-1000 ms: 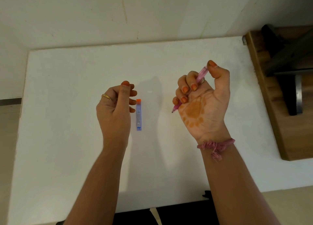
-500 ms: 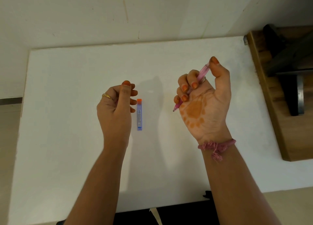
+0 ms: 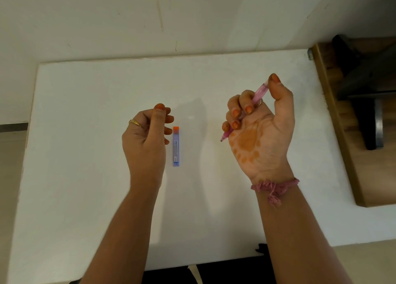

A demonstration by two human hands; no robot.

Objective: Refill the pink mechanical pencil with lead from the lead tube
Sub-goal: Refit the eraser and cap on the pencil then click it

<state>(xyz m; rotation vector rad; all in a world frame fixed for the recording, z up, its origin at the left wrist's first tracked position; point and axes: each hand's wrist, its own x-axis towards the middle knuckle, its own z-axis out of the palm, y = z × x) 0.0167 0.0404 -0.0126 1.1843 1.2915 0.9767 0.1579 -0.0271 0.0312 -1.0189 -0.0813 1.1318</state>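
Note:
My right hand point(image 3: 260, 133) is raised palm-up over the right half of the white table point(image 3: 85, 176) and is shut on the pink mechanical pencil point(image 3: 258, 94). Its fingers wrap the barrel, the thumb rests on the top end, and the tip points down-left. The blue lead tube point(image 3: 176, 147) with an orange cap lies flat at the table's middle, cap facing away from me. My left hand point(image 3: 147, 138) hovers just left of the tube with loosely curled fingers, thumb against the forefinger. Nothing shows between them.
A wooden piece of furniture point(image 3: 334, 121) with dark metal parts on it stands against the table's right edge. A pale wall rises behind the table. Something dark lies under the table's near edge.
My right thumb and the pencil's top end have shifted slightly up and to the right. The left hand and the lead tube have stayed in place.

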